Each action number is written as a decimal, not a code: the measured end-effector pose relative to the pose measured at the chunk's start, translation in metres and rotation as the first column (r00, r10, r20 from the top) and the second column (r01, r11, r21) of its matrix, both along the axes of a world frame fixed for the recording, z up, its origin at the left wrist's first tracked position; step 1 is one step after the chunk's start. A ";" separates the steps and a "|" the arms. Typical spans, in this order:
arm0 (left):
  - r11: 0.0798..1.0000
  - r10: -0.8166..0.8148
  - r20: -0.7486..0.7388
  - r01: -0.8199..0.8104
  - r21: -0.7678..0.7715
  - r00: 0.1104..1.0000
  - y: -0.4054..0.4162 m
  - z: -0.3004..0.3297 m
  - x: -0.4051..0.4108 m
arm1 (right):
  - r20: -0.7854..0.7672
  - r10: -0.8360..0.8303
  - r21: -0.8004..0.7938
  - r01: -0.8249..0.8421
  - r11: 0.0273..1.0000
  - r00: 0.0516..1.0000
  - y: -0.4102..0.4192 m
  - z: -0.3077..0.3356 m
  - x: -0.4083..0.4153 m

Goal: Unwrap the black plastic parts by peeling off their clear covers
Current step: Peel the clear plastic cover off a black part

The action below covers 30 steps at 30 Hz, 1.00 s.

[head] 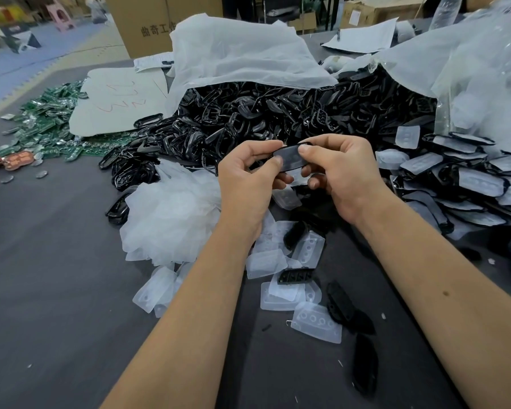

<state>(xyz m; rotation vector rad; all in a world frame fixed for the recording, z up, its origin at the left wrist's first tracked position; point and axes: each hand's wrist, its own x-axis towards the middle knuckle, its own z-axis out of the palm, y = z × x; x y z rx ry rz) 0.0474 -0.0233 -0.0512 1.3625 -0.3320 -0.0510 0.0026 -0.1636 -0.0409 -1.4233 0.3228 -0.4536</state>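
Note:
A black oval plastic part [289, 156] with a clear cover on its face is held above the table between both hands. My left hand [250, 178] pinches its left end between thumb and fingers. My right hand [341, 172] pinches its right end, thumb on top. Wrapped black parts [466, 178] lie stacked at the right. A big heap of bare black parts [263, 113] spills from a white bag [236, 54] behind my hands. Peeled clear covers [286, 293] and a few black parts [341, 305] lie on the table below my wrists.
Crumpled clear film [171, 219] lies left of my left forearm. Green circuit boards [48, 125] are scattered at the far left beside a sheet of cardboard [115, 101]. A cardboard box [148, 25] stands behind. The dark table [50, 276] spreads out to the lower left.

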 end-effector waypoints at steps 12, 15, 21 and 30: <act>0.999 0.049 0.003 -0.049 0.005 0.999 -0.001 -0.002 0.001 | 0.033 0.015 -0.049 -0.014 0.999 0.999 0.004 -0.004 0.002; 0.999 0.046 0.007 -0.046 0.001 0.999 -0.001 -0.002 0.001 | 0.038 0.006 -0.058 -0.003 0.998 0.999 0.005 -0.004 0.001; 0.998 0.059 0.012 -0.059 0.005 0.998 -0.001 -0.003 0.002 | 0.046 0.015 -0.046 -0.013 0.999 0.999 0.005 -0.002 0.000; 0.995 0.099 0.035 -0.099 0.011 0.995 -0.001 -0.003 0.003 | 0.021 0.025 0.019 -0.026 0.999 0.999 0.005 0.001 -0.002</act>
